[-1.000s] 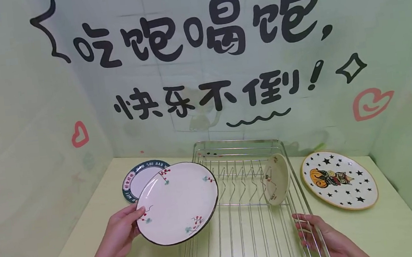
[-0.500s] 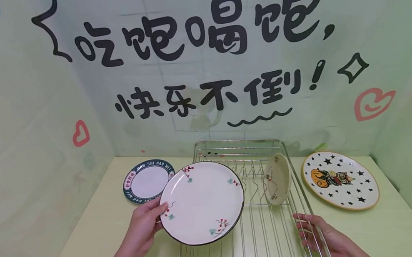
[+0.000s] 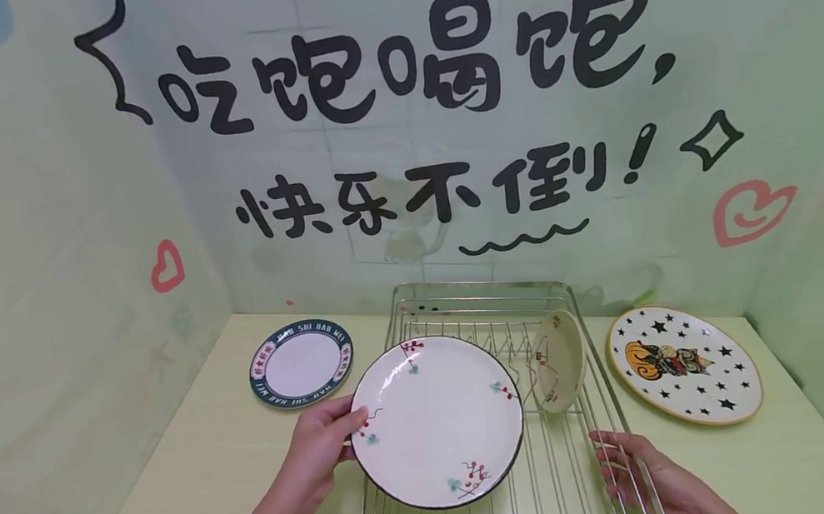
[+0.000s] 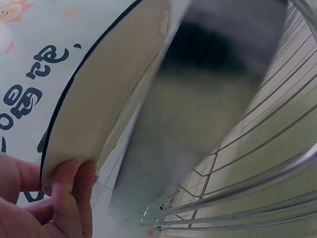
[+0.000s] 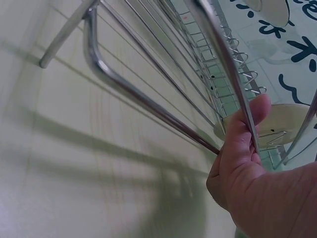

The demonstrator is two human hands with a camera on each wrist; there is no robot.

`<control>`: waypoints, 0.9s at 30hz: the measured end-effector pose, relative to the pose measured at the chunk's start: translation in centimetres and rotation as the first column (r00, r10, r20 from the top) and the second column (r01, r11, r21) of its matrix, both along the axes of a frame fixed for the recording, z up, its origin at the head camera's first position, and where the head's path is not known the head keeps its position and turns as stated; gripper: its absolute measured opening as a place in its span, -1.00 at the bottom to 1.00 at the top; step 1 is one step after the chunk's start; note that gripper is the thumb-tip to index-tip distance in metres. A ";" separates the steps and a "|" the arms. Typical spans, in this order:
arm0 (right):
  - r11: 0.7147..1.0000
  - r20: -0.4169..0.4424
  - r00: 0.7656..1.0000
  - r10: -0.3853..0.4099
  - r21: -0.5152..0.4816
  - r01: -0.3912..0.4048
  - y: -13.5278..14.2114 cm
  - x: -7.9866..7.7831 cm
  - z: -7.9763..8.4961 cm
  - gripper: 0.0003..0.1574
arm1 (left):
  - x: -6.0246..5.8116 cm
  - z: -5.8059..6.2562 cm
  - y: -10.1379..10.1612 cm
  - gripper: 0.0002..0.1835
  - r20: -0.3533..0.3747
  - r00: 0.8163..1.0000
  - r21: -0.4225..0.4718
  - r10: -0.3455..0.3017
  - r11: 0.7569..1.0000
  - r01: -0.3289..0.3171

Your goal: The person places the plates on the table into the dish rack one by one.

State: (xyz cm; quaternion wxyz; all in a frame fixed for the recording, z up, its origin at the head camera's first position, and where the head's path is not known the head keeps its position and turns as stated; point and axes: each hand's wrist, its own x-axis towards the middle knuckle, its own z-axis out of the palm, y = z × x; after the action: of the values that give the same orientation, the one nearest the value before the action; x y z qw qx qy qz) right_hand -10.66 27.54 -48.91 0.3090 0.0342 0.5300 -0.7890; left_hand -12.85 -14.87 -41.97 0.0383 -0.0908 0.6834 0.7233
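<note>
My left hand (image 3: 319,447) pinches the left edge of a round white plate (image 3: 437,422) with a dark rim and red berry sprigs. The plate overlaps the wire dish rack (image 3: 486,284) in the head view, its face toward the camera. Its pale underside (image 4: 99,94) shows in the left wrist view, fingertips pressed on it beside the rim. My right hand (image 3: 653,470) holds the rack's right side; in the right wrist view its thumb and fingers curl around a metal rail (image 5: 230,69). A cream dish (image 3: 562,363) stands on edge in the rack's right slots.
A blue-rimmed plate (image 3: 301,365) lies on the table (image 3: 198,447) left of the rack. A starry plate (image 3: 683,367) with an orange edge lies to the right. Behind them rises a wall covering (image 3: 400,141) with black lettering. A broad blurred shape covers part of the left wrist view.
My left hand has carried the berry-sprig plate rightward and slightly down, over the rack, and the blue-rimmed plate is now uncovered. My right hand stays on the rack.
</note>
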 end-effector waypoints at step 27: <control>0.854 -0.191 0.940 -0.282 0.397 0.337 0.1 -0.3 3.0 -0.30 | 0.7 0.1 1.1 -0.63 0.032 0.997 -0.004 -0.066 0.998 0.066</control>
State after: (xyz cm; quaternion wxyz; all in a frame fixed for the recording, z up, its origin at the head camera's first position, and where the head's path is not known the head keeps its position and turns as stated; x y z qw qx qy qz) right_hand -11.00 27.66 -45.95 0.1289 0.1353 0.6946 -0.6947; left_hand -12.17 -13.80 -41.91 0.0729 -0.0797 0.6871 0.7185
